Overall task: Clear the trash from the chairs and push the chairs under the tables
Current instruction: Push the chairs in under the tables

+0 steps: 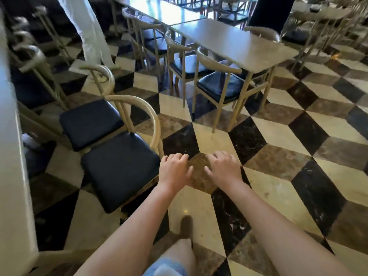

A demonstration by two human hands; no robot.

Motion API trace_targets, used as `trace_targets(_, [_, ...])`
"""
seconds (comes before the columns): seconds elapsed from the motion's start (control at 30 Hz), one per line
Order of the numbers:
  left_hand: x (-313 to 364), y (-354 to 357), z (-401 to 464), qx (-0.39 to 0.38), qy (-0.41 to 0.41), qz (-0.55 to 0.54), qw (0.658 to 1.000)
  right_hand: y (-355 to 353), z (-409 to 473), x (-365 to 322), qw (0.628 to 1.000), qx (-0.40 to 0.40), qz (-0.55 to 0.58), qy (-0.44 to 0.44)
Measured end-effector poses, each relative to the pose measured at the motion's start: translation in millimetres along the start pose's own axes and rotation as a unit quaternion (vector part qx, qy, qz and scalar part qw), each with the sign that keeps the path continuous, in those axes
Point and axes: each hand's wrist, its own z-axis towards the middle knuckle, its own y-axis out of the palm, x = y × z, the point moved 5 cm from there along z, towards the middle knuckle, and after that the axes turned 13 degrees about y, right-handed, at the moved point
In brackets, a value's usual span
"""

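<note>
The step in hand looked like pushing chairs in rather than clearing trash: no trash showed on the seat of the nearest chair (119,170), at the lower left of the frame, nor on the second chair (89,122) just behind it. Both hands hovered over the checkered floor (278,176) at the centre of the frame, empty, fingers loosely curled, close together but not touching. The left hand (174,170) was just beside the nearest chair's curved backrest (153,120), apparently not gripping it; the right hand (224,169) hung further toward the centre. The chair stood pulled out from the pale table edge (12,136) running down the left side. The next move probably called for taking the backrest and sliding the chair leftward under that table.
</note>
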Motion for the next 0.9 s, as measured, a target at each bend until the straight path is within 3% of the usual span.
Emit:
trace_targets(0.53, [-129.5, 23.5, 244.8, -0.013, -0.098, 0.034, 0.994, 14.5, 308.8, -46.2, 0.991, -0.032, 0.004, -0.131])
trace_targets(0.73, [-178.2, 33.7, 295.3, 0.009, -0.199, 0.051, 0.979, 29.9, 407.5, -76.8, 0.973, -0.032, -0.001, -0.229])
trace_targets(0.9, [-210.6, 36.2, 318.6, 0.028, -0.324, 0.06, 0.944, 36.2, 471.3, -113.8, 0.934, -0.037, 0.001, -0.357])
